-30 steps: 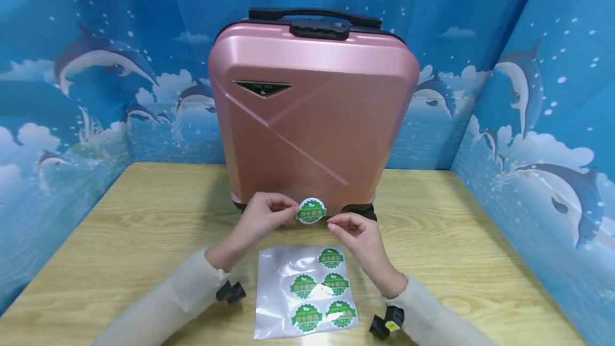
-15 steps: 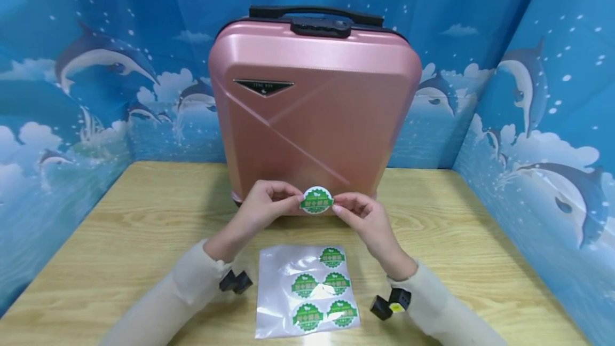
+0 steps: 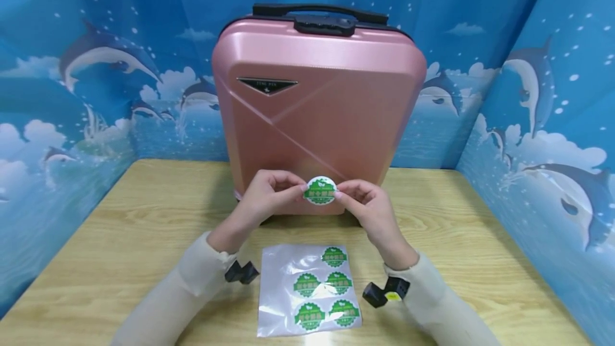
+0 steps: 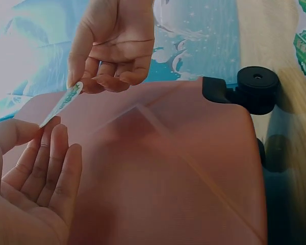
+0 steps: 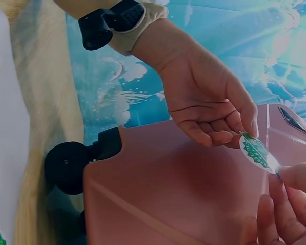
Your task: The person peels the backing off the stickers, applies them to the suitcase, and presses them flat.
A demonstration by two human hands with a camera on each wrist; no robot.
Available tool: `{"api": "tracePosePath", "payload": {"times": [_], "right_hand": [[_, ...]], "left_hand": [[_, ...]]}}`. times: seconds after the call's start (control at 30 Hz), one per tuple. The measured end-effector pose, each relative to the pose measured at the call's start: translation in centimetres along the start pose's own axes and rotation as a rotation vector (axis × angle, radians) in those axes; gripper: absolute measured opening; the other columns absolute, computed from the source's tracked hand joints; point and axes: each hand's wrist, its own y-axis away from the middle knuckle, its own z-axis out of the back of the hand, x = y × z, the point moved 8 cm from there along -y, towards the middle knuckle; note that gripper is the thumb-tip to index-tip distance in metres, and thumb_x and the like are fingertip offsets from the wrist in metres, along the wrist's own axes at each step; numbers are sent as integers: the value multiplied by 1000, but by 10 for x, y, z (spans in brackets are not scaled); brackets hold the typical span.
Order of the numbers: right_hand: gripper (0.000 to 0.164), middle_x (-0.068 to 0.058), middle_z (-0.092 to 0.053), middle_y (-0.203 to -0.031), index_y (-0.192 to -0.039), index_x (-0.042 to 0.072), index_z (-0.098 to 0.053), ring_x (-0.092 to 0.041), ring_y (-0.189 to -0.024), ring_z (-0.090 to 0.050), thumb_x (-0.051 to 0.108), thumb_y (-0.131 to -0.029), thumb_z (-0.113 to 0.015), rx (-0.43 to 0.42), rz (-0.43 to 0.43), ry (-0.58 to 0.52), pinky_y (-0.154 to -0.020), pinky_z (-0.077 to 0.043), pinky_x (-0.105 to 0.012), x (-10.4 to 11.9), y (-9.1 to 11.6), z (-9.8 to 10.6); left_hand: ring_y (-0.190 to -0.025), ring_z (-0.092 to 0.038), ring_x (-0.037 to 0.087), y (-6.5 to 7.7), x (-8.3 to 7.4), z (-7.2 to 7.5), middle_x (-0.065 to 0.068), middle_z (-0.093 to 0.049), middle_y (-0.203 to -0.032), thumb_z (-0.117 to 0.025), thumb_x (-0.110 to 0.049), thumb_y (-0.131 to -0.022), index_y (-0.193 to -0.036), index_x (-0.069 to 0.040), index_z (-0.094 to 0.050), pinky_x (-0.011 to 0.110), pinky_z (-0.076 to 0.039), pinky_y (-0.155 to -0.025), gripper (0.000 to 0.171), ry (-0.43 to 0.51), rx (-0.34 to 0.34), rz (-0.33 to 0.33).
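Note:
A round green-and-white sticker (image 3: 320,190) is held up in front of the lower part of a pink suitcase (image 3: 307,122). My left hand (image 3: 269,196) pinches its left edge between thumb and forefinger. At the opposite edge my right hand (image 3: 372,212) pinches it the same way. In the left wrist view the sticker (image 4: 64,103) appears nearly edge-on between the two hands. From the right wrist view a gap shows between the sticker (image 5: 257,153) and the suitcase shell. Below the hands, a sticker sheet (image 3: 278,303) with several matching stickers lies on the table.
The suitcase stands upright on the wooden table (image 3: 158,218), its black handle (image 3: 319,10) on top and a black wheel (image 5: 67,166) at a lower corner. Blue dolphin-print curtains (image 3: 120,95) enclose the back and sides.
My right hand has come to the sticker's right edge and now pinches it too. Both hands have raised the sticker slightly and shifted it a little to the right.

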Motion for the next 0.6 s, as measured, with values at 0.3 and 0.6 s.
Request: {"api": "tracePosePath", "payload": {"times": [0.3, 0.6], "right_hand": [[18, 5, -68, -80, -98, -5, -66, -11, -72, -57, 7, -85, -69, -43, 39, -19, -61, -46, -21, 9, -6, 0], [14, 1, -69, -82, -93, 4, -70, -12, -73, -59, 13, -83, -73, -83, 89, -68, -65, -49, -21, 19, -12, 3]], "left_hand": [[-80, -68, 27, -2, -5, 8, 11, -71, -91, -69, -10, -85, -98, 1, -70, 34, -56, -71, 17, 54, -96, -13], [-79, -67, 16, -4, -10, 12, 6, -72, -86, -74, -20, -82, -92, -5, -73, 28, -54, -68, 17, -25, -167, -11]]}}
